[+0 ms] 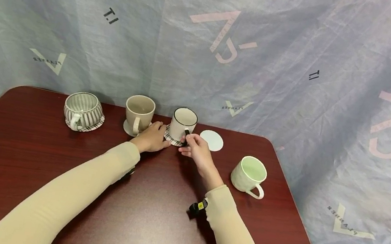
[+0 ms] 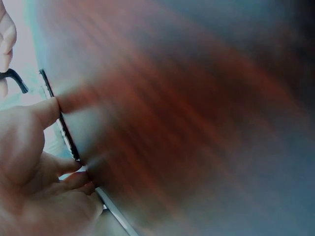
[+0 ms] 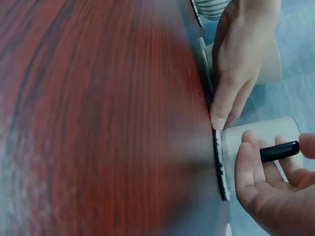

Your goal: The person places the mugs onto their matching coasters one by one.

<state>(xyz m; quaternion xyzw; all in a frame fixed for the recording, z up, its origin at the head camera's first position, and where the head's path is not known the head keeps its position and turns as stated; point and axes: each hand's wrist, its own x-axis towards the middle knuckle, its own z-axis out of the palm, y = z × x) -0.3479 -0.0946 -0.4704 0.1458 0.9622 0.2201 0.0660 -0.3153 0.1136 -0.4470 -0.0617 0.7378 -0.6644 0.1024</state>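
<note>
A white mug [image 1: 182, 125] with a black rim and black handle [image 3: 279, 152] stands on a checked coaster [image 1: 172, 141]. My right hand [image 1: 196, 152] holds that handle, with the thumb near its top end and the fingers curled by it. From the left, my left hand [image 1: 153, 137] rests low beside the mug. Its thumb [image 2: 47, 113] and fingertips touch the coaster's edge in the left wrist view. Just behind this hand, a beige mug [image 1: 140, 107] stands on a pale coaster [image 1: 127, 128], partly hidden by the hand in the right wrist view.
A striped round cup [image 1: 84, 108] sits on another checked coaster [image 1: 96, 125] at the back left. A bare white round coaster [image 1: 211, 140] lies right of the black-handled mug. Nearer the table's right edge stands a pale green mug [image 1: 248, 174]. A grey curtain [image 1: 206, 55] hangs behind.
</note>
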